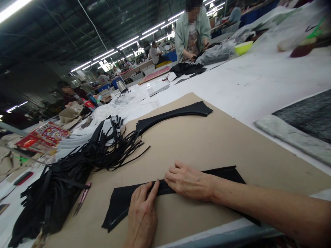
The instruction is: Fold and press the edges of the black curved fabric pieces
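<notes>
A long black piece of leather-like material (117, 204), flared at its ends, lies across the brown board near the table's front edge. My left hand (144, 208) rests on its left half, fingers stretched out and the index finger touching the upper edge. Just to the right, my right hand (187, 181) has its fingers curled down on the same edge, thumb side up; what lies under the fingertips is hidden. My right forearm covers part of the piece's right end. A second black curved piece (173, 115) lies flat farther back on the board.
A heap of black strips (59, 193) covers the board's left side, with pink-handled snips (83, 198) beside it. The brown board (219, 144) lies on a white table (258, 82). Grey fabric (307, 117) lies right. Across the table stands a co-worker (192, 34).
</notes>
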`<act>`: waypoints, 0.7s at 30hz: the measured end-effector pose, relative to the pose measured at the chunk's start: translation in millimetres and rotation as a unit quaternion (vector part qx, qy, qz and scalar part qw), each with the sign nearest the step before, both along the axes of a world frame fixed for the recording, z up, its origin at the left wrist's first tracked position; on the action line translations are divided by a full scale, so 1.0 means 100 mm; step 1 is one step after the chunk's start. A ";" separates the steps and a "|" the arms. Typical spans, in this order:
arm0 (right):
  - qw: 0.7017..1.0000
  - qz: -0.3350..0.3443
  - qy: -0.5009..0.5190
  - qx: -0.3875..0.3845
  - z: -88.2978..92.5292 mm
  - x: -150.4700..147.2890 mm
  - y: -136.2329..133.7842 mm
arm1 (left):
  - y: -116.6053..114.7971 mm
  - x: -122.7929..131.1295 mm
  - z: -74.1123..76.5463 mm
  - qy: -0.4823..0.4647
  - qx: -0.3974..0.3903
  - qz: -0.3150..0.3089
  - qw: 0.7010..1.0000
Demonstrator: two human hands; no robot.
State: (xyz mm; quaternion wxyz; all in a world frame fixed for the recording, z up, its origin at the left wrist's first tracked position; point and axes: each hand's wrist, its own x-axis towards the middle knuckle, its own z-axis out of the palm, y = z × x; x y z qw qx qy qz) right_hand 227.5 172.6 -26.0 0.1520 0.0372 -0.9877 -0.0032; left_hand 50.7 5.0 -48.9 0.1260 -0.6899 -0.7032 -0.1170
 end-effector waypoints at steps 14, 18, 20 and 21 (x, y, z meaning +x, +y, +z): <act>1.000 -0.021 -0.005 0.019 0.01 0.34 0.10 | 0.03 0.03 0.01 0.013 0.009 -0.024 1.000; 1.000 -0.024 -0.006 0.018 0.03 0.36 0.10 | 0.14 0.05 0.15 -0.015 0.006 -0.062 0.998; 1.000 -0.024 -0.008 0.012 0.02 0.36 0.09 | 0.21 0.14 0.19 -0.030 0.027 -0.066 0.997; 1.000 -0.025 -0.009 0.009 0.02 0.36 0.09 | 0.25 0.20 0.20 -0.037 0.036 -0.075 0.996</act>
